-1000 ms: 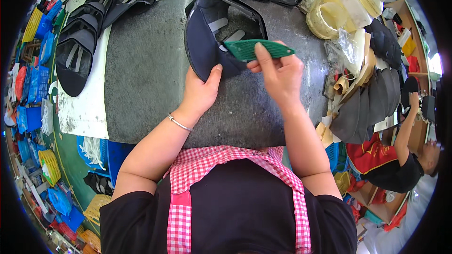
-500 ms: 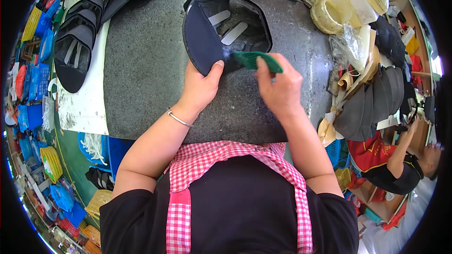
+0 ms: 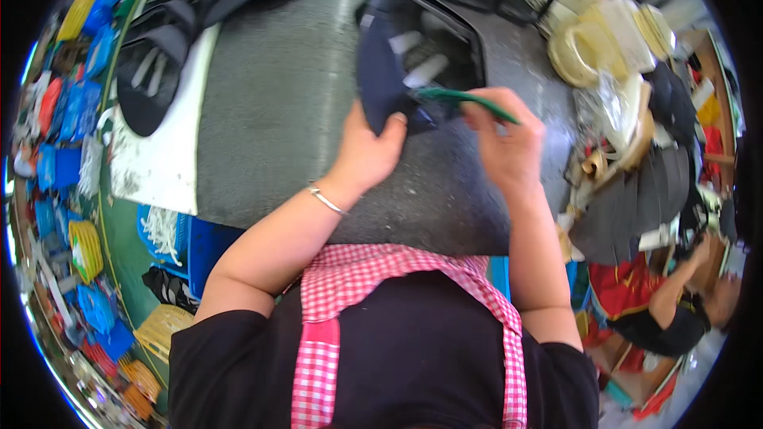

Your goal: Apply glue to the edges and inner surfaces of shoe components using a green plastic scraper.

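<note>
My left hand [image 3: 367, 152] grips the near corner of a black cap-like shell [image 3: 378, 67], thumb on top and fingers beneath. The shell stands tilted over the dark work mat, its hollow side toward the right, with two pale strips inside. In my right hand [image 3: 513, 143] is a thin green brush [image 3: 481, 101], pinched between thumb and fingers. Its far end meets the shell's lower edge close to my left thumb. Motion blur hides whether its tip presses on the surface.
Similar black shells [image 3: 151, 83] line the table's left and far edges. At the far right stands a stained, cream-coloured plastic tub [image 3: 584, 52]. Dark curved panels [image 3: 636, 202] and crumpled plastic lie below it. Another person [image 3: 668, 310] works at the right.
Shell, brush and both hands now appear farther right and slightly lower, as does the table. The brush has turned edge-on. Both hands keep their grips.
</note>
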The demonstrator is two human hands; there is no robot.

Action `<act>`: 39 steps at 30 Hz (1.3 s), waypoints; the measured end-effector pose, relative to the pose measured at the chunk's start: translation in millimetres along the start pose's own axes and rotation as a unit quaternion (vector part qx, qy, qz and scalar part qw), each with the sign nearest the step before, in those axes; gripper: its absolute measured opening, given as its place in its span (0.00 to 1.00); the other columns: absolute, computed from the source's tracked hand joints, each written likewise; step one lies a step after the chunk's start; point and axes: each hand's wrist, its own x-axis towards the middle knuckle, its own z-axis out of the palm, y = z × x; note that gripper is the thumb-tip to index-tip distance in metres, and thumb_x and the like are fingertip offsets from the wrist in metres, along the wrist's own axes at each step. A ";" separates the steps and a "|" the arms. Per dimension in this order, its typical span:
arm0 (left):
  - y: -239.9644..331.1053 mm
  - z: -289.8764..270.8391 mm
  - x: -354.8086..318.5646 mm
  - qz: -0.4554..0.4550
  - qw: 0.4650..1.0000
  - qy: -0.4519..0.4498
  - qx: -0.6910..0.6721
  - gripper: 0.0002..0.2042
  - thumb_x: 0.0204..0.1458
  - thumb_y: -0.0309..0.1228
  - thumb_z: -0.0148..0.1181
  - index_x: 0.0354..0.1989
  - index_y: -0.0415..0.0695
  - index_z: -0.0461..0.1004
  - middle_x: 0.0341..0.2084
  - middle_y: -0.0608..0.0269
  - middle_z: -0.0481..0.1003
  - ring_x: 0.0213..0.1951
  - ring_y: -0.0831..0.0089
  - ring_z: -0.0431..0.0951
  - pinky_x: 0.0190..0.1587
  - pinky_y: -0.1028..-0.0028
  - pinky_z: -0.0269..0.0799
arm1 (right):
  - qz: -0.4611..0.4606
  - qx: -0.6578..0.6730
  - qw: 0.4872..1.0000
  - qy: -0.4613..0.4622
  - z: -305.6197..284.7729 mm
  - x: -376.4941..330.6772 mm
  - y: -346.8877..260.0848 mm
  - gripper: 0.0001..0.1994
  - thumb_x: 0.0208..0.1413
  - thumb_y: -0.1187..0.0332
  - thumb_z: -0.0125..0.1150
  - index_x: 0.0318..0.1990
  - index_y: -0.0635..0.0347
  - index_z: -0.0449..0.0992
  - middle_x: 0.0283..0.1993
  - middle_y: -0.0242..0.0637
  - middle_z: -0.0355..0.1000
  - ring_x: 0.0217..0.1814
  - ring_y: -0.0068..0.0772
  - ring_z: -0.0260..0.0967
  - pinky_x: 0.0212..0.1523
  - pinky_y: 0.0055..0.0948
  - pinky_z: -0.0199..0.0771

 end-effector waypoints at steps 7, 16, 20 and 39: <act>22.0 -28.8 3.7 0.054 0.987 -0.001 -0.151 0.21 0.51 0.17 0.48 0.56 0.36 0.66 0.54 0.57 0.70 0.58 0.69 0.67 0.62 0.69 0.59 | 0.053 0.086 0.994 -0.035 -20.2 -18.2 -27.2 0.03 0.57 0.77 0.57 0.37 0.67 0.75 0.28 0.37 0.73 0.26 0.26 0.72 0.27 0.23 0.71; 29.7 -199.0 149.5 0.053 0.903 0.141 -0.401 0.08 0.48 0.16 0.59 0.37 0.34 0.74 0.37 0.54 0.76 0.44 0.62 0.76 0.52 0.60 0.73 | 0.068 0.069 0.955 0.281 -91.7 28.3 30.1 0.09 0.63 0.66 0.54 0.38 0.64 0.74 0.24 0.33 0.72 0.22 0.19 0.67 0.24 0.20 0.66; 34.2 -226.7 196.8 -0.033 0.852 0.197 -0.485 0.31 0.56 0.23 0.56 0.65 0.29 0.47 0.65 0.43 0.51 0.67 0.49 0.52 0.68 0.52 0.53 | 0.131 -0.160 0.933 0.296 -135.4 69.2 71.6 0.12 0.60 0.63 0.57 0.42 0.64 0.72 0.28 0.44 0.76 0.27 0.39 0.75 0.30 0.35 0.73; 60.9 -2.3 22.6 -0.190 0.832 -0.387 -0.349 0.25 0.61 0.30 0.49 0.64 0.32 0.53 0.59 0.39 0.63 0.62 0.51 0.64 0.64 0.57 0.61 | 0.281 -0.513 0.696 0.416 -441.8 -76.2 153.7 0.47 0.44 0.33 0.60 0.57 0.71 0.66 0.53 0.54 0.71 0.60 0.46 0.66 0.61 0.39 0.59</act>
